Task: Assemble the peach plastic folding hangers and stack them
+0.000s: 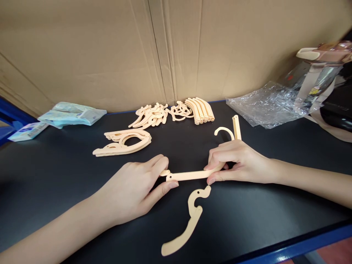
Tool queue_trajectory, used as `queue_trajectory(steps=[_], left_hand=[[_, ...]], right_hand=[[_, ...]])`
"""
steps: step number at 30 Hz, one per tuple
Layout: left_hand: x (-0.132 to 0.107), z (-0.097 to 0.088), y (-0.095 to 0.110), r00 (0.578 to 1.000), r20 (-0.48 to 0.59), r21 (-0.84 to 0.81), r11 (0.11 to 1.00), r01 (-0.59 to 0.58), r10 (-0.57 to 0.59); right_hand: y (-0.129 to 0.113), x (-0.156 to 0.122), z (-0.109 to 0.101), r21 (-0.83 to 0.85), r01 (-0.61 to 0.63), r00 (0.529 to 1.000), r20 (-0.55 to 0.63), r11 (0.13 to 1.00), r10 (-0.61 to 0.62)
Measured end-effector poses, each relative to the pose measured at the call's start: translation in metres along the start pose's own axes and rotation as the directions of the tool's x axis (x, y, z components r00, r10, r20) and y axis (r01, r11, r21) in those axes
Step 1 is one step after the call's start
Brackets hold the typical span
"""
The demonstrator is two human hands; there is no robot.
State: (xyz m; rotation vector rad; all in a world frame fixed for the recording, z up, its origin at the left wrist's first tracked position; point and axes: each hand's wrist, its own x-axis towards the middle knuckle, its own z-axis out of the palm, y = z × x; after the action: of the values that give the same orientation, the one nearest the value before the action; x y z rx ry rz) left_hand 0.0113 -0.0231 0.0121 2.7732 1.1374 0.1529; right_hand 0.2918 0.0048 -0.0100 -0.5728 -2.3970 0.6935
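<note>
My left hand (134, 189) pinches the left end of a pale peach plastic hanger arm (189, 175) between thumb and fingers. My right hand (238, 161) grips the same piece at its right end, where a hook (224, 131) and a straight bar (236, 127) stick up behind the fingers. The arm lies just above the black table (55, 176). A loose curved hanger piece (189, 220) lies flat on the table right below both hands, touching neither.
Stacks of the same peach parts lie behind: a curved stack (123, 142) at left and several piles (176, 112) by the cardboard wall. A crumpled clear plastic bag (271, 104) is at back right, blue-white packets (70, 114) at back left. The table's blue front edge (302, 245) runs close below.
</note>
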Motion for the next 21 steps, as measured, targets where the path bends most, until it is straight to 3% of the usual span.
queue_trajectory(steps=[21], left_hand=[[-0.001, 0.017, -0.006, 0.986, -0.116, 0.432, 0.900, -0.057, 0.119]], right_hand=[[-0.003, 0.001, 0.000, 0.015, -0.079, 0.997, -0.022, 0.997, 0.079]])
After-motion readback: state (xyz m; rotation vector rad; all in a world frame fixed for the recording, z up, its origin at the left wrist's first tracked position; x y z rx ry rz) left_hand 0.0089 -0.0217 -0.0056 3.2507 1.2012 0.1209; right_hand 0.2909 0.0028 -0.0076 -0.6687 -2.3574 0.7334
